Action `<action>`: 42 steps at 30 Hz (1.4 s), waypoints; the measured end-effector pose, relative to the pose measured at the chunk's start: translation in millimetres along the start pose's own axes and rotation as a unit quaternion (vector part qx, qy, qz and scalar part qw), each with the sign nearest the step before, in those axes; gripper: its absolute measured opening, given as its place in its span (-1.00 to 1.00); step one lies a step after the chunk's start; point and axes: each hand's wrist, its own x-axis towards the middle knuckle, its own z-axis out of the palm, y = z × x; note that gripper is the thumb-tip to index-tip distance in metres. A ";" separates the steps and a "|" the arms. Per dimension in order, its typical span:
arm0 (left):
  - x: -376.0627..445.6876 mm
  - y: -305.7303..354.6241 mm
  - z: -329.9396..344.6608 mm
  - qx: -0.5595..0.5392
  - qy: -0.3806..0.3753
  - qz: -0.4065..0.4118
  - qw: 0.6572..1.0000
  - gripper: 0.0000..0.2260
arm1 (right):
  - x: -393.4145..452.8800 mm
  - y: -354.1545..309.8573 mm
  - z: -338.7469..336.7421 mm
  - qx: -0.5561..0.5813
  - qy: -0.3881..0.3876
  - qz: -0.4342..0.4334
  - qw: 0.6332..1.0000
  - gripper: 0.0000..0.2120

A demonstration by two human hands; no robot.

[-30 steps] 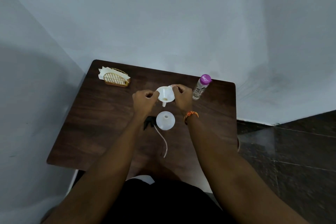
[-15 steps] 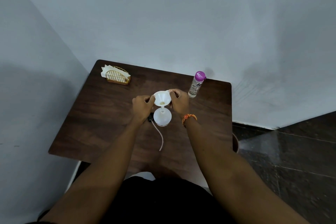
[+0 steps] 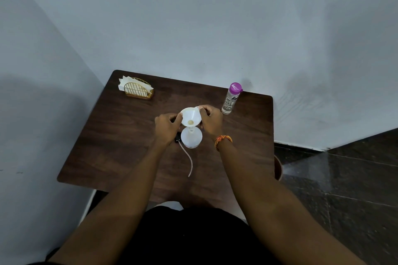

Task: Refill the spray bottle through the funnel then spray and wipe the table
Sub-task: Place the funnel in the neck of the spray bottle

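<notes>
Head view: a dark wooden table (image 3: 120,135) stands in a corner between pale walls, carrying all the items. Both forearms reach in from the near edge. At the far right stands a clear water bottle (image 3: 230,100) with a purple cap, upright and well apart from the hands. At the far left sits a gold wire napkin holder (image 3: 137,90) with white napkins. At the centre, the white spray bottle (image 3: 191,139) stands open on the table, its spray head (image 3: 178,137) with dip tube lying just beside it on the left. The white funnel (image 3: 190,116) is directly over the bottle, stem at or in the neck; seating depth cannot be confirmed. Left hand (image 3: 167,128) pinches the funnel's left rim; right hand (image 3: 212,120) pinches the right rim near its tab. Assessment: the funnel-placing step is in hand; no pouring has begun. Next move likely calls for one hand to steady the funnel while the other fetches and uncaps the water bottle
</notes>
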 end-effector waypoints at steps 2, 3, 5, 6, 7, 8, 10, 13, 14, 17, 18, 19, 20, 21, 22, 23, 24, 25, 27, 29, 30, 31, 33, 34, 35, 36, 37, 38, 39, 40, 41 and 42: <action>-1.8 -1.4 0.5 0.001 0.002 -0.002 1.000 -0.66 | -1.2 0.0 1.0 -0.003 0.000 0.003 1.000 -0.77; -2.3 -1.6 0.7 0.002 0.004 -0.002 1.000 -0.66 | -1.5 -1.0 1.4 -0.004 0.002 0.003 1.000 -0.77; -2.8 -0.4 0.6 0.006 0.005 0.000 1.000 -0.66 | -1.9 -3.3 1.4 -0.009 0.005 0.002 1.000 -0.77; -2.4 0.2 0.4 0.009 0.004 0.001 1.000 -0.66 | -1.9 -4.2 0.8 -0.011 0.005 0.001 1.000 -0.77; -1.9 0.2 0.6 0.012 0.001 0.001 1.000 -0.67 | -2.3 -4.2 0.1 -0.013 0.005 0.002 1.000 -0.77; -1.3 -0.1 0.8 0.013 -0.003 0.000 1.000 -0.67 | -2.6 -4.1 -0.7 -0.014 0.005 0.003 1.000 -0.77; -0.7 -1.7 2.1 0.013 -0.006 -0.003 1.000 -0.65 | -3.4 -2.0 -1.7 -0.009 0.004 0.006 1.000 -0.75; -1.6 -3.4 5.9 0.013 -0.003 -0.004 1.000 -0.64 | -4.2 0.6 -3.6 -0.016 0.002 0.011 1.000 -0.73; -1.8 -3.5 6.9 0.012 -0.001 -0.003 1.000 -0.64 | -4.5 0.1 -4.7 -0.018 0.002 0.012 1.000 -0.74; -2.1 -3.4 8.5 0.009 0.004 0.003 1.000 -0.64 | -5.2 -3.2 -7.2 -0.022 0.007 0.009 1.000 -0.76; -2.1 -4.3 8.5 0.006 0.006 0.008 1.000 -0.64 | -5.5 -4.0 -7.3 -0.023 0.007 0.007 1.000 -0.77; -2.4 -5.1 8.9 0.003 0.007 0.010 1.000 -0.64 | -5.5 -3.6 -7.3 -0.022 0.007 0.004 1.000 -0.77; -3.0 -5.7 9.4 0.001 0.009 0.012 1.000 -0.65 | -5.5 -3.4 -7.4 -0.020 0.005 0.002 1.000 -0.78; -3.3 -6.6 9.8 0.001 0.009 0.009 1.000 -0.65 | -5.4 -2.6 -7.2 -0.021 0.003 0.001 1.000 -0.78; -3.5 -7.7 10.8 0.001 0.008 0.006 1.000 -0.66 | -5.7 -2.2 -7.3 -0.024 0.001 0.001 1.000 -0.78; -3.6 -9.0 11.6 0.003 0.007 0.003 1.000 -0.66 | -6.1 -1.3 -7.6 -0.026 -0.001 0.002 1.000 -0.78; -4.1 -10.9 12.8 0.006 0.006 0.005 1.000 -0.66 | -7.4 -1.3 -8.0 -0.026 -0.004 0.002 1.000 -0.78; -4.6 -12.7 13.6 0.010 0.006 0.008 1.000 -0.65 | -8.7 -1.3 -8.2 -0.024 -0.006 0.001 1.000 -0.77; -5.9 -16.6 14.6 0.009 0.008 0.018 1.000 -0.66 | -11.4 -0.4 -8.4 -0.023 -0.009 -0.001 1.000 -0.76; -7.5 -22.1 16.2 0.009 0.006 0.027 1.000 -0.69 | -13.9 1.0 -8.7 -0.032 -0.014 -0.005 0.999 -0.76; -9.1 -25.0 17.2 0.009 0.004 0.028 1.000 -0.70 | -15.3 1.8 -8.7 -0.038 -0.020 -0.008 0.999 -0.76; -10.9 -28.6 18.0 0.011 0.002 0.027 1.000 -0.72 | -16.6 4.0 -8.0 -0.042 -0.025 -0.007 0.999 -0.77; -14.9 -34.9 19.3 0.011 0.001 0.024 1.000 -0.72 | -20.3 6.7 -7.4 -0.045 -0.032 0.005 0.998 -0.78; -16.1 -37.6 19.7 0.010 0.000 0.025 1.000 -0.71 | -22.1 7.2 -6.7 -0.047 -0.033 0.012 0.998 -0.79; -16.8 -38.9 19.9 0.010 -0.001 0.029 1.000 -0.71 | -23.0 8.4 -5.7 -0.047 -0.033 0.016 0.998 -0.79; -17.1 -38.7 20.1 0.008 -0.003 0.032 0.999 -0.70 | -24.0 8.2 -4.8 -0.048 -0.031 0.021 0.998 -0.79; -16.5 -37.6 20.8 0.008 -0.005 0.033 0.999 -0.69 | -24.5 7.9 -4.1 -0.045 -0.030 0.024 0.998 -0.79; -15.2 -36.1 21.3 0.009 -0.007 0.035 0.999 -0.67 | -24.8 6.1 -3.6 -0.042 -0.029 0.026 0.998 -0.80; -13.0 -35.0 21.4 0.010 -0.010 0.033 0.999 -0.66 | -24.3 6.1 -3.0 -0.040 -0.029 0.027 0.998 -0.80; -10.8 -33.4 20.6 0.010 -0.011 0.034 0.999 -0.65 | -24.4 4.6 -3.5 -0.037 -0.029 0.031 0.998 -0.81; -8.3 -31.4 18.9 0.008 -0.012 0.036 0.999 -0.65 | -24.0 4.1 -4.2 -0.033 -0.027 0.035 0.998 -0.82; -5.6 -29.2 17.0 0.006 -0.013 0.043 0.999 -0.65 | -24.2 2.5 -5.4 -0.030 -0.025 0.041 0.998 -0.83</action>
